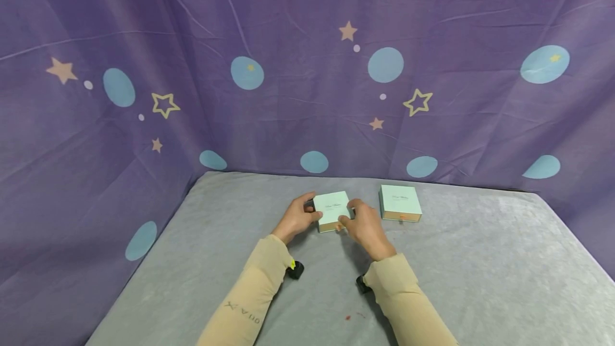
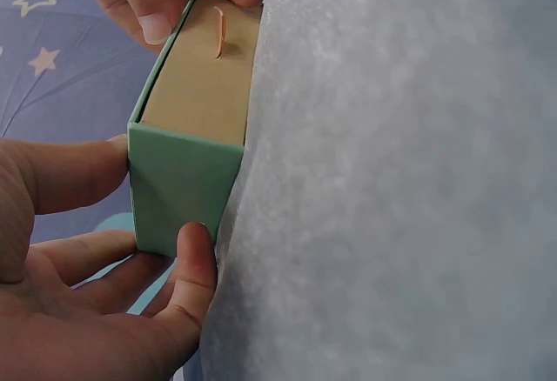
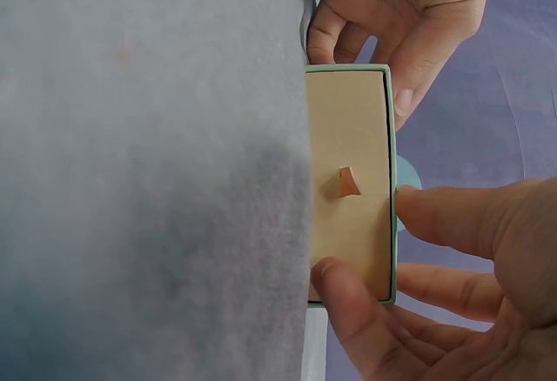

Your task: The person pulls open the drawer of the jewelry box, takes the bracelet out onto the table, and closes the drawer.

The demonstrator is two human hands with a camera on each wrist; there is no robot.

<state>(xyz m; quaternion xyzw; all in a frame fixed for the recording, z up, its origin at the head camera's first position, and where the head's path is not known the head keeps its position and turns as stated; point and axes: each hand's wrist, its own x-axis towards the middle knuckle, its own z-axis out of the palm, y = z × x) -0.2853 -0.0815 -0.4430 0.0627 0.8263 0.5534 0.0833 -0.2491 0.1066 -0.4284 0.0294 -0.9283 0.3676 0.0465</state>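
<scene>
A small mint-green drawer box [image 1: 331, 203] lies on the grey cloth, with faint script on its lid. Its tan drawer front [image 3: 348, 124] faces me, and a short orange ribbon tab [image 3: 350, 181] sticks out of it. My left hand [image 1: 297, 219] grips the box's left side, its digits spread over the top edge and the end wall in the left wrist view. On the right side my right hand [image 1: 363, 226] holds the box, one fingertip [image 3: 335, 281] lapping over the drawer front's corner. The drawer sits flush in its sleeve.
A second mint-green drawer box [image 1: 400, 199] stands on the cloth to the right, tan front and orange tab toward me. Purple curtain [image 1: 307, 122] with stars and blue ovals hangs behind and at the left. A small red mark [image 1: 348, 317] shows on the grey cloth [image 1: 490, 260].
</scene>
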